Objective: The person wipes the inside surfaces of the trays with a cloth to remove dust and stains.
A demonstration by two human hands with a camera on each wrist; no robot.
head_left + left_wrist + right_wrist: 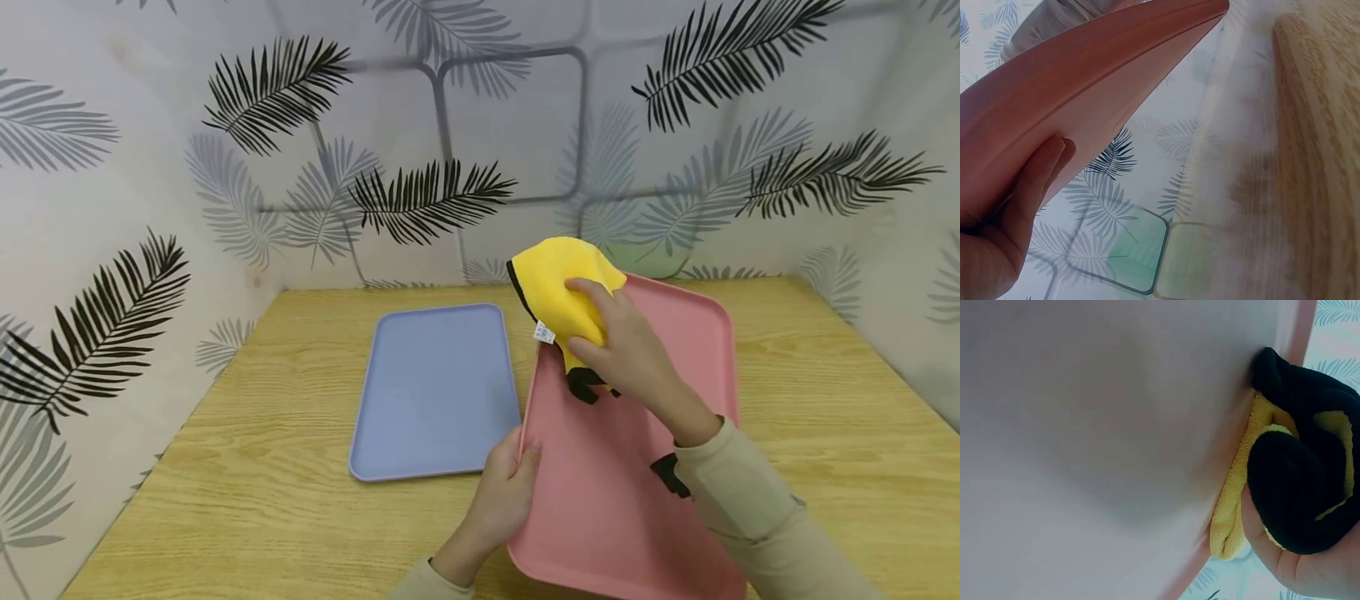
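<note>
A pink tray (600,500) is held tilted over the right part of the table. My left hand (502,492) grips its left edge, and the thumb lies along the rim in the left wrist view. With my right hand (626,346) I hold a yellow cloth (558,279) with black edging and a small white tag, bunched against the tray's far left corner and draped over the rim. In the right wrist view the cloth's black side (1288,487) is folded back over the fingers, beside the tray's broad face.
A blue tray (438,392) lies flat on the wooden table (247,467), left of the pink one. Behind the table hangs a pale covering with a feather pattern (435,200). A small black piece (670,475) shows beside the right cuff.
</note>
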